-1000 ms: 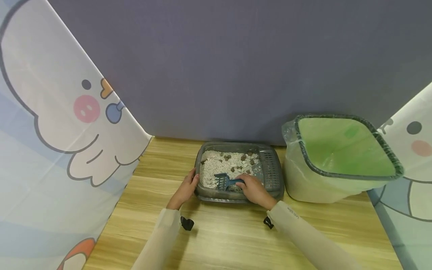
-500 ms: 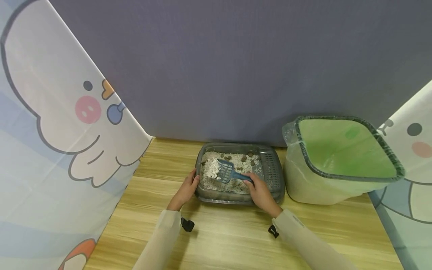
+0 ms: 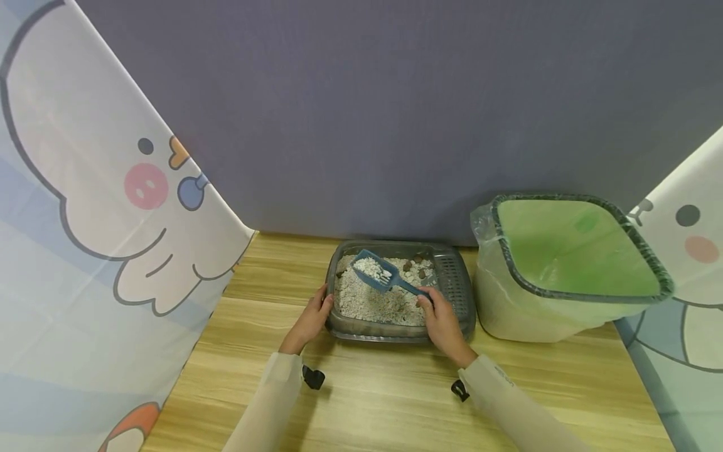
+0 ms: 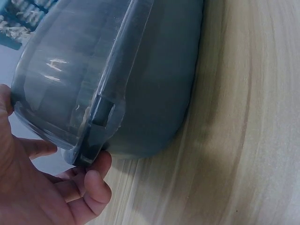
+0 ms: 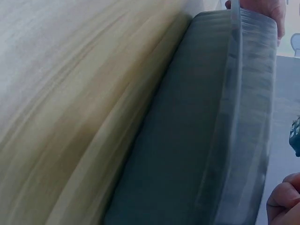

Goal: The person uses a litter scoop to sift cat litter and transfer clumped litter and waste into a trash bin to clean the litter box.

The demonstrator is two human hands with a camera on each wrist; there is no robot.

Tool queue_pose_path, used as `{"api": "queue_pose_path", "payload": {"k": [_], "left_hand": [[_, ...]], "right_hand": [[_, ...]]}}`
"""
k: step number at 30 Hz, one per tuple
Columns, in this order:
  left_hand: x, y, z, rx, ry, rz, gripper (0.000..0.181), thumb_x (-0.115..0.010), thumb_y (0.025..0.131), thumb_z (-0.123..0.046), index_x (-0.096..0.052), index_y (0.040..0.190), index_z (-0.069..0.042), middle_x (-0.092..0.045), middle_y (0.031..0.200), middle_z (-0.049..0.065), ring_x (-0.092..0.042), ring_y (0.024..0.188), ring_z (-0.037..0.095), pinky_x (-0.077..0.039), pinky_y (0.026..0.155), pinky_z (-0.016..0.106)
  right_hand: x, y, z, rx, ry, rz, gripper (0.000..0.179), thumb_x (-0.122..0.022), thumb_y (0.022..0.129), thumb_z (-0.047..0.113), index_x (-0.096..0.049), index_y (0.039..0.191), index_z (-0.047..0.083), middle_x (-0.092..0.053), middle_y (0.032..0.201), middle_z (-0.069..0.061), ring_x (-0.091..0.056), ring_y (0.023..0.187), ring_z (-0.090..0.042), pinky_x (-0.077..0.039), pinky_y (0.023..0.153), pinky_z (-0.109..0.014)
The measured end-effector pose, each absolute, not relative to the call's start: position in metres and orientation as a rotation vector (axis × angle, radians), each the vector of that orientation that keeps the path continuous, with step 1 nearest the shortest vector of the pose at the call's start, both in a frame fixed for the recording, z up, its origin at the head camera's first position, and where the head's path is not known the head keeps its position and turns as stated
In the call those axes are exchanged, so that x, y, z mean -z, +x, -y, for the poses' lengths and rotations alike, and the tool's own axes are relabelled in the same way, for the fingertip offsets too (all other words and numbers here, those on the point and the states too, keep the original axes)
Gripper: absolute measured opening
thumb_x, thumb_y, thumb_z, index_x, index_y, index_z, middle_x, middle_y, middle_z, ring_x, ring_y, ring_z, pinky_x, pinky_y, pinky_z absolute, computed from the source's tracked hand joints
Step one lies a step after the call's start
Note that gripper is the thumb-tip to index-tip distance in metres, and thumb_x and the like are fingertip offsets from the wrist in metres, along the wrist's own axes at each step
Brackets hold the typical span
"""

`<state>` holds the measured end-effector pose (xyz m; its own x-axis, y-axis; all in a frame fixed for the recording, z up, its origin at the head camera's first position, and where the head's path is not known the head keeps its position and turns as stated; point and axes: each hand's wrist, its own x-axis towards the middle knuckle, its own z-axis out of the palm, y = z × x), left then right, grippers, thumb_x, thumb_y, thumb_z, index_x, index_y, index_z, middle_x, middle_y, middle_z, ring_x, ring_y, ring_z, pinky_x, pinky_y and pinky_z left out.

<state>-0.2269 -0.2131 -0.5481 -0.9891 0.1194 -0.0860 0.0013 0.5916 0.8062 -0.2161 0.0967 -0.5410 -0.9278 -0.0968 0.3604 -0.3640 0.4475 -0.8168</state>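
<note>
A grey litter box (image 3: 384, 334), filled with pale litter (image 3: 364, 304), stands on the wooden table. My left hand (image 3: 307, 321) grips its left rim; in the left wrist view the thumb is inside the wall and the curled fingers (image 4: 96, 187) hook under the rim's corner. With my right hand (image 3: 444, 323) I hold the handle of a blue slotted litter scoop (image 3: 402, 282) over the box. The scoop is tilted and carries litter in its head. Several brown clumps (image 3: 408, 266) lie toward the box's far right. Only part of the scoop (image 5: 295, 136) shows in the right wrist view.
Close on the box's right stands a large bin (image 3: 525, 314) with a clear bag folded over its dark rim and a green inside. A grey panel (image 3: 361, 125) rises behind the table (image 3: 384, 395). Cartoon-printed sheets (image 3: 85, 188) flank both sides.
The scoop has come up out of the litter, bringing a load with it, and has turned so its head points up-left. My right hand shifted slightly right; the left stayed on the rim.
</note>
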Motion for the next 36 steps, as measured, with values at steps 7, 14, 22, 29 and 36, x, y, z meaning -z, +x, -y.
{"api": "queue_pose_path", "payload": {"k": [7, 14, 22, 29, 36], "left_hand": [[0.551, -0.228, 0.215, -1.358, 0.111, -2.685, 0.067, -0.029, 0.102, -0.049, -0.021, 0.149, -0.002, -0.035, 0.138, 0.031, -0.035, 0.127, 0.043, -0.030, 0.100, 0.056], [0.551, -0.228, 0.215, -1.368, 0.116, -2.690, 0.064, -0.031, 0.103, -0.044, -0.021, 0.149, -0.001, -0.034, 0.140, 0.031, -0.033, 0.128, 0.043, -0.028, 0.101, 0.055], [0.549, -0.226, 0.215, -1.348, 0.117, -2.685, 0.065, -0.029, 0.103, -0.046, -0.021, 0.150, -0.003, -0.033, 0.141, 0.031, -0.033, 0.128, 0.044, -0.029, 0.101, 0.056], [0.549, -0.226, 0.216, -1.359, 0.120, -2.678, 0.064, -0.030, 0.103, -0.046, -0.021, 0.150, -0.003, -0.034, 0.141, 0.030, -0.033, 0.128, 0.043, -0.029, 0.100, 0.056], [0.549, -0.225, 0.215, -1.373, 0.117, -2.678, 0.063, -0.030, 0.103, -0.045, -0.021, 0.150, -0.003, -0.034, 0.141, 0.030, -0.033, 0.128, 0.043, -0.029, 0.100, 0.056]], "right_hand": [[0.538, -0.219, -0.104, -1.385, 0.383, 2.344, 0.022, -0.057, 0.096, 0.013, -0.060, 0.115, 0.003, -0.051, 0.083, 0.000, -0.042, 0.061, -0.012, -0.038, 0.057, -0.029], [0.537, -0.219, -0.108, -1.282, 0.352, 2.265, 0.026, -0.063, 0.091, 0.009, -0.062, 0.116, 0.002, -0.049, 0.086, -0.002, -0.038, 0.062, -0.011, -0.035, 0.055, -0.026], [0.531, -0.218, -0.110, -1.243, 0.307, 2.166, 0.026, -0.064, 0.089, 0.005, -0.063, 0.116, 0.004, -0.049, 0.090, -0.007, -0.038, 0.065, -0.013, -0.034, 0.056, -0.025], [0.526, -0.217, -0.111, -1.247, 0.302, 2.120, 0.026, -0.063, 0.090, 0.005, -0.064, 0.116, 0.001, -0.048, 0.089, -0.008, -0.038, 0.063, -0.011, -0.034, 0.053, -0.022], [0.526, -0.218, -0.111, -1.251, 0.299, 2.070, 0.028, -0.065, 0.087, 0.001, -0.065, 0.115, 0.000, -0.049, 0.088, -0.010, -0.038, 0.062, -0.011, -0.033, 0.054, -0.023]]}}
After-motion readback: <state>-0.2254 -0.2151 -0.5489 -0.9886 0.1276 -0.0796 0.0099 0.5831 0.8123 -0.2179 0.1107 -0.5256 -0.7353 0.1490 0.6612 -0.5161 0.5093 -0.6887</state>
